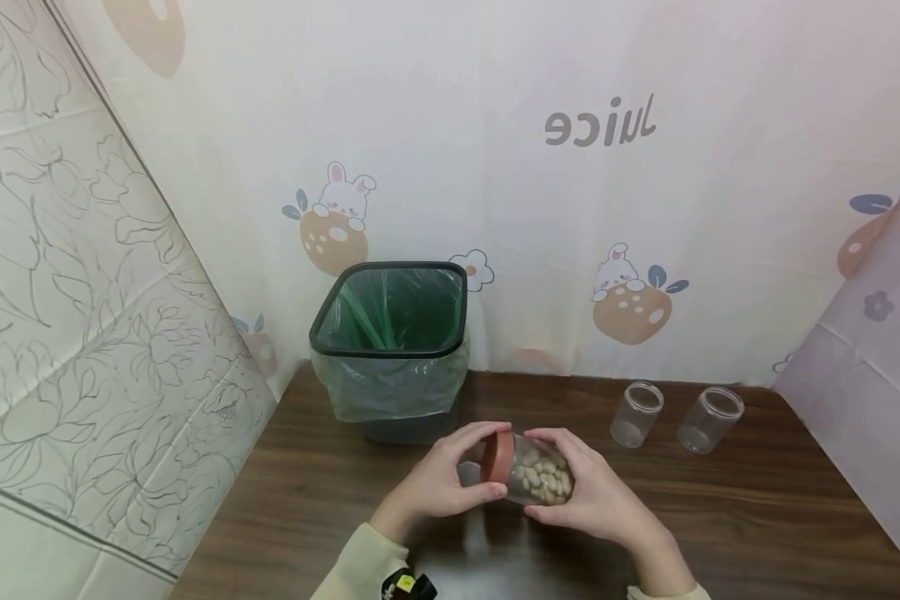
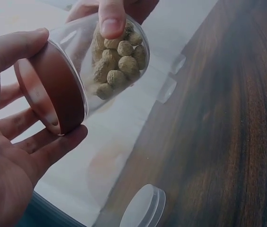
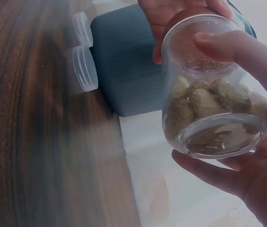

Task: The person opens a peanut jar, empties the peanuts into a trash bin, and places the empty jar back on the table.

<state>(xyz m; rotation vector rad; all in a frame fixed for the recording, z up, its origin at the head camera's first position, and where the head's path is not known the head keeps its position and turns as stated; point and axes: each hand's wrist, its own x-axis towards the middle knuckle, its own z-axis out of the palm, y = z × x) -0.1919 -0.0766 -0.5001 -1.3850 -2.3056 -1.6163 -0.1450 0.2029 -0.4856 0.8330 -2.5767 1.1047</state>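
Over the table, a clear jar with a reddish-brown lid is held on its side between both hands. Tan, nut-like pieces fill part of it, gathered toward the base. My left hand grips the lid, with the thumb on one side and fingertips on the other. Around the jar's body, near the base, my right hand has its thumb and fingers. The right wrist view shows the jar's round glass bottom tilted toward the camera, with the lid farther away.
A dark bin with a green-tinted liner stands at the back left. Two clear jars without lids stand at the right. Two translucent lids lie beside the bin. Patterned cloth hangs behind the wooden table.
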